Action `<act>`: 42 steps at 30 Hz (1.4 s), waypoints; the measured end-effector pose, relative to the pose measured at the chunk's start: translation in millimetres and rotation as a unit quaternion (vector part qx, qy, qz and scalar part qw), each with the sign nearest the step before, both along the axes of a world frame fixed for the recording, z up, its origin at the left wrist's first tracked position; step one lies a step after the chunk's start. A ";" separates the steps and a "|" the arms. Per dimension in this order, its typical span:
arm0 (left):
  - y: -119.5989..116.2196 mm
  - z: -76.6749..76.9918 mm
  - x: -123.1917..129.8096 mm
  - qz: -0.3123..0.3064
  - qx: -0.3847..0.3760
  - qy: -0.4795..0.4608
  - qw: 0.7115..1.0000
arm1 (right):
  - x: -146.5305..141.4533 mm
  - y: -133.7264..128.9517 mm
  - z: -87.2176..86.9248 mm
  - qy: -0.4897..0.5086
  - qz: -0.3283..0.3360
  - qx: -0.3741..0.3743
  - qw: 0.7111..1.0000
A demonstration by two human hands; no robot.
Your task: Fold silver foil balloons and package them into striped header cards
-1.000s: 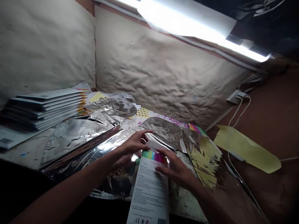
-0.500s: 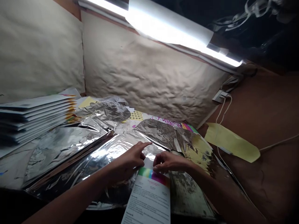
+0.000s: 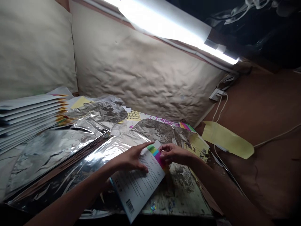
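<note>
Half a second ago the white printed flat rectangular packet (image 3: 138,188) runs straight away from the person, its near end out of view; now it is turned askew and its barcode (image 3: 129,206) end shows, nearer the person than the left hand (image 3: 130,159). That hand holds the packet's left side, thumb on the print, other fingers partly hidden. The right hand (image 3: 173,153) curls narrow at the rainbow-coloured band (image 3: 159,159); whether it pinches is unclear. The small print is illegible. The long axis slants, band end forward-right, just beside the right hand.
</note>
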State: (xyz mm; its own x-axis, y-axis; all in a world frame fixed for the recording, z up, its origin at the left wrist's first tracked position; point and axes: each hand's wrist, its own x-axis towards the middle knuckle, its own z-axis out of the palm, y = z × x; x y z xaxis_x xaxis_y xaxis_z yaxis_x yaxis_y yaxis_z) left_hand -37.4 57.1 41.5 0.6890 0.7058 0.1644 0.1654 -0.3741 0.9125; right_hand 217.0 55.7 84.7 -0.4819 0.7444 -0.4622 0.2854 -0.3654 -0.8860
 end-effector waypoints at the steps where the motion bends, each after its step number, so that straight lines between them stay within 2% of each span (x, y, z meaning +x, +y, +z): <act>1: 0.3 -1.0 0.2 -0.006 0.027 0.003 1.000 | -0.4 2.3 1.4 0.010 0.008 -0.013 1.000; 3: 0.5 -3.0 1.7 -0.010 0.060 0.004 0.998 | -3.4 4.8 1.6 0.019 0.034 -0.022 0.999; 7: -2.0 0.1 3.9 -0.019 0.103 0.028 0.994 | -11.2 5.9 -1.9 0.023 0.069 0.007 0.997; 12: -6.5 2.2 4.2 -0.011 0.083 0.065 0.994 | -15.6 7.5 -6.1 0.023 0.052 0.052 0.997; 15: -7.1 -4.1 6.4 0.005 0.105 0.089 0.990 | -17.0 10.6 -12.3 -0.038 0.047 0.118 0.991; 17: -7.1 -8.0 8.4 0.020 0.134 0.134 0.982 | -18.1 10.5 -17.2 -0.123 0.060 0.183 0.973; 20: -7.3 -10.1 10.6 0.009 0.155 0.205 0.966 | -17.5 2.1 -22.9 -0.226 0.061 0.285 0.930; 23: -7.6 -8.9 10.7 -0.012 0.167 0.223 0.960 | -10.4 -14.2 -29.5 -0.265 0.006 0.364 0.893; 25: -8.1 -7.5 10.2 -0.017 0.169 0.222 0.960 | -2.6 -24.2 -36.1 -0.274 -0.040 0.350 0.895; 29: -9.3 -6.2 9.1 -0.019 0.166 0.222 0.961 | 9.1 -32.4 -49.3 -0.258 -0.118 0.265 0.922; 33: -9.1 -9.0 9.7 -0.020 0.162 0.210 0.964 | 8.2 -28.8 -52.1 -0.169 -0.209 0.221 0.937; 35: -8.8 -10.7 10.0 -0.020 0.161 0.197 0.967 | 4.5 -28.2 -51.4 -0.107 -0.205 0.193 0.954; 37: -9.2 -11.6 9.9 -0.023 0.162 0.189 0.968 | -0.6 -31.8 -52.0 -0.076 -0.180 0.197 0.961; 39: -10.1 -11.3 9.4 -0.021 0.164 0.191 0.968 | -6.6 -40.5 -54.7 -0.096 -0.153 0.266 0.947; 42: -12.6 -8.9 8.8 -0.011 0.161 0.207 0.965 | -14.4 -59.4 -62.9 -0.167 -0.110 0.402 0.893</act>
State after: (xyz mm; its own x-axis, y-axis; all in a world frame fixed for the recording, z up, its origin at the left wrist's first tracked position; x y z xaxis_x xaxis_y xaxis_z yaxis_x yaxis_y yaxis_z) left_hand -28.6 44.6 32.6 0.7566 0.6490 0.0793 0.4804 -0.6340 0.6060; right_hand 202.6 -3.6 21.8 -0.2189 0.9600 0.1743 0.5831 0.2720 -0.7656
